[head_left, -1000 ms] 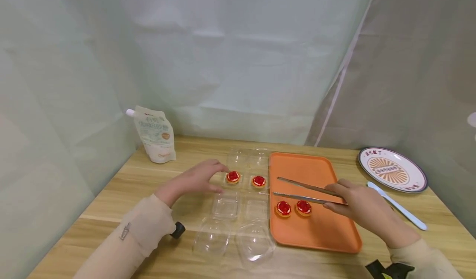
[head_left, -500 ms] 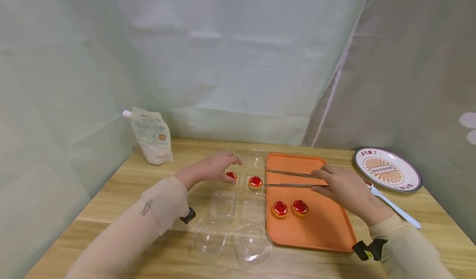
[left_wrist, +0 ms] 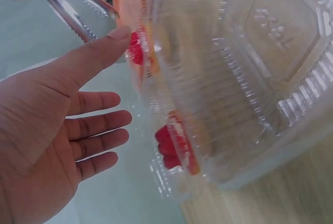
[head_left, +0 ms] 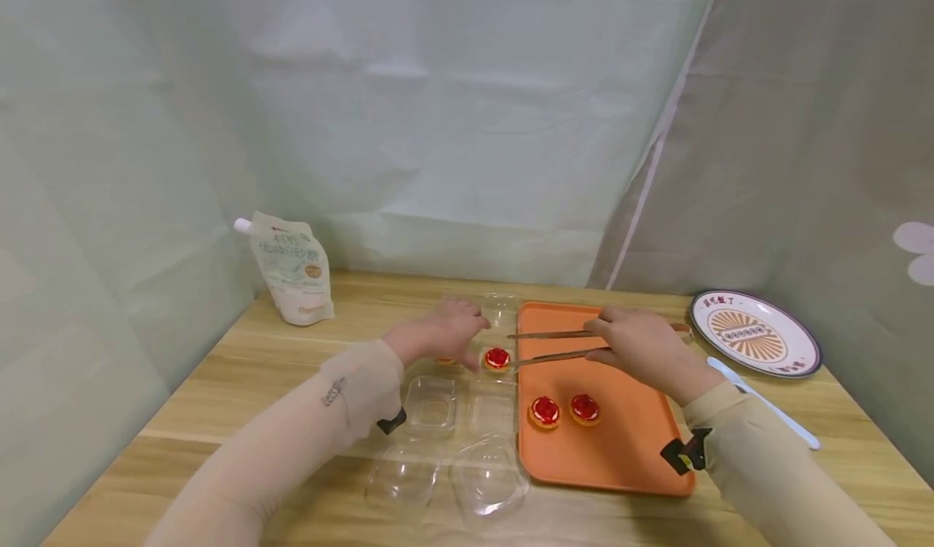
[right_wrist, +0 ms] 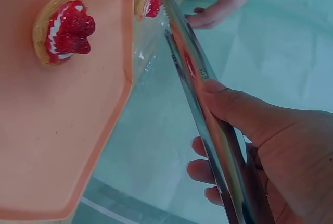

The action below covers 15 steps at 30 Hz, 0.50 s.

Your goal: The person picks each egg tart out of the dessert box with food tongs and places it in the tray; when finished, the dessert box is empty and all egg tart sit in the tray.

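Observation:
My right hand (head_left: 645,348) grips metal tongs (right_wrist: 190,36) above an orange tray (head_left: 606,458). The tong arms are spread, with nothing between them; the lower tip is right beside a strawberry-topped tart (head_left: 497,359) in a clear plastic box. My left hand (head_left: 441,332) hovers over the neighbouring box with fingers apart, largely hiding a second tart; in the left wrist view its palm and extended fingers (left_wrist: 99,125) hold nothing. On the tray's left side sit two more tarts, the left one (head_left: 544,411) and the right one (head_left: 585,408).
Clear box bases (head_left: 432,405) and domed lids (head_left: 490,474) stand left of the tray. A spouted pouch (head_left: 292,271) is at the back left. An oval plate (head_left: 755,334) and a pale blue flat-bladed utensil (head_left: 766,405) lie at the right.
My left hand has moved right, across the left boxed tart. My right hand has carried the tongs left and slightly back, bringing the tips beside the right boxed tart.

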Available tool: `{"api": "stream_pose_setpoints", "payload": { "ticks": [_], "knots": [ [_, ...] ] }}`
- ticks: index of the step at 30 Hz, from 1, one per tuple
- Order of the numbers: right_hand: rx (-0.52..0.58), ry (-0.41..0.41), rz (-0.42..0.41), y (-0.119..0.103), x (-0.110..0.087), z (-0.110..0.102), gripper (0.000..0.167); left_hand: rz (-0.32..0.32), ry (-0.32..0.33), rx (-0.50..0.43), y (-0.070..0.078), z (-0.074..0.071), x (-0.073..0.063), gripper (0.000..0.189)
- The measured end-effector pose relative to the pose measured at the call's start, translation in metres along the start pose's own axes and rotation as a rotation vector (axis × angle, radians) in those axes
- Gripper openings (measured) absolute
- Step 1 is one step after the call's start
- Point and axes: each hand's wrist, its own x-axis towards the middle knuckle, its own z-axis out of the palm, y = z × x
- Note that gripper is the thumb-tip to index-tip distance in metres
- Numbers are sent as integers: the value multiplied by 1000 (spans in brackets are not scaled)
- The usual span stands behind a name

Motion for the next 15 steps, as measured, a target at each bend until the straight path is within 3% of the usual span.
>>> {"api": "stream_pose_setpoints", "payload": {
  "ticks": [15],
  "knots": [
    [106, -121, -9, 2, 20, 1, 22, -4, 12, -26, -3, 10, 5, 76]
  ]
}}
